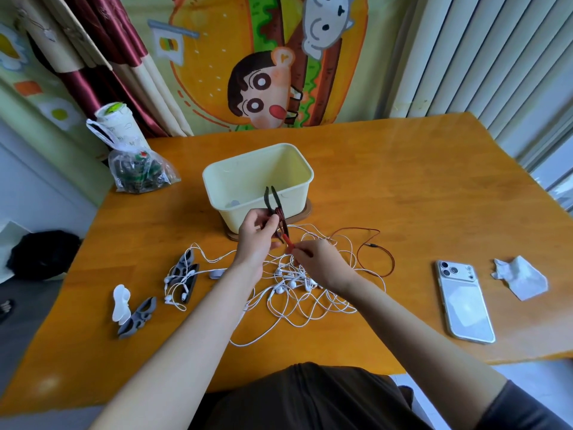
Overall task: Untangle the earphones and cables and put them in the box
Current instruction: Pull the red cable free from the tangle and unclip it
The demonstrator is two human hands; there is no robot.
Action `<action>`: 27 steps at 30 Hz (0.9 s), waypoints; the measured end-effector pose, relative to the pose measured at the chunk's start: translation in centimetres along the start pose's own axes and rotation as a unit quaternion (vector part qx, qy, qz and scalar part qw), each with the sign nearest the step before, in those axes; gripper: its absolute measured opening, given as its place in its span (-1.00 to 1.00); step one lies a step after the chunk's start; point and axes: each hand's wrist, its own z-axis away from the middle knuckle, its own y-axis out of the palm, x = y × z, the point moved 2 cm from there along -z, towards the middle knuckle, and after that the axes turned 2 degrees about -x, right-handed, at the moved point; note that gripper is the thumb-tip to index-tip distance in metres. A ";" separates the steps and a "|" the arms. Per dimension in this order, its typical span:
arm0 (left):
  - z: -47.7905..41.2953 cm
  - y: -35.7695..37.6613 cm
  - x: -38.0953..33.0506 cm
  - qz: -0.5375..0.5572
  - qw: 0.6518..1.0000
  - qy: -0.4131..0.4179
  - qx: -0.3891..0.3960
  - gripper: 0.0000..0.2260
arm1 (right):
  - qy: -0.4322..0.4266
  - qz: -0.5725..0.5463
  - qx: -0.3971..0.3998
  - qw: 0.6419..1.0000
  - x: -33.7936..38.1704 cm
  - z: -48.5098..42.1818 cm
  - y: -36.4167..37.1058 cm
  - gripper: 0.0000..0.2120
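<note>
Holding the coiled red cable (pixel 281 220) in our left hand (pixel 255 240), fingers curled round it, we pinch its loose part with our right hand (pixel 319 262), just before the cream box (pixel 217 181). The white earphones (pixel 310 305) lie tangled on the table (pixel 403 181) below both hands.
</note>
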 end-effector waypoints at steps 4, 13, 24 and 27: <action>-0.8 -1.0 0.4 -0.178 0.979 0.102 0.000 -0.96 | -0.039 0.012 -0.022 0.999 0.9 0.2 -1.1 -0.74; -0.1 -0.9 0.7 -0.291 0.932 0.158 0.149 -0.86 | -0.066 0.063 -0.078 0.993 1.1 -1.3 -6.4 -0.76; 1.8 0.1 -1.2 -0.147 0.941 0.073 0.296 -0.88 | -0.059 -0.007 -0.146 0.988 0.2 -1.8 -7.8 -0.82; 2.3 0.7 -1.8 -0.064 0.949 0.054 0.304 -0.87 | -0.046 -0.085 -0.141 0.985 -0.1 -1.7 -7.5 -0.76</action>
